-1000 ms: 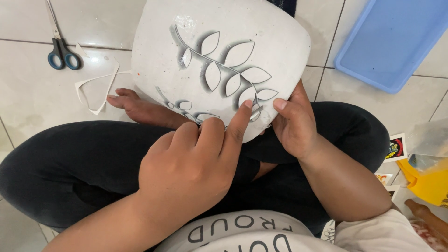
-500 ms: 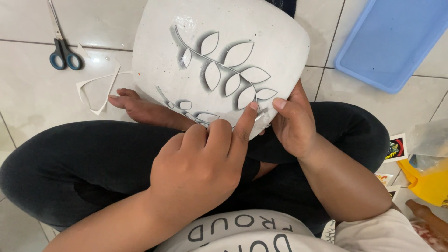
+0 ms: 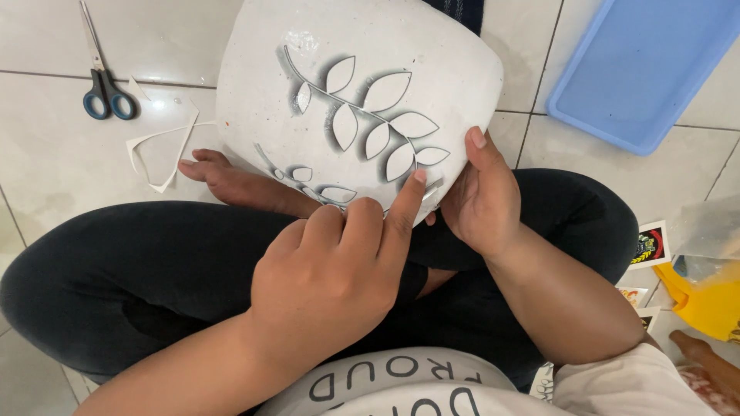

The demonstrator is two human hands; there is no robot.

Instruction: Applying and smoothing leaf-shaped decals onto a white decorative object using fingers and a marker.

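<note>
The left hand (image 3: 324,285) has slid its forefinger a little further along the lower edge of the white pot (image 3: 354,92) since a moment ago, and the tip now presses on the pot just below the last leaf of the grey leaf pattern (image 3: 370,127). Its other fingers are curled loosely against the pot's rim, gripping nothing. The right hand (image 3: 482,196) cups the pot's right edge, thumb up on the outer face and fingers tucked behind, so it has a firm hold of the pot. The pot lies tipped on the person's crossed legs in dark trousers, its painted side facing up, with a bare foot (image 3: 231,181) showing just under its left edge. On the tiled floor, left of the pot, lie a cut paper scrap (image 3: 158,150) and, further off, blue-handled scissors (image 3: 104,85). A blue tray (image 3: 640,69) sits to the pot's right, and a yellow thing (image 3: 705,304) lies well below the tray
</note>
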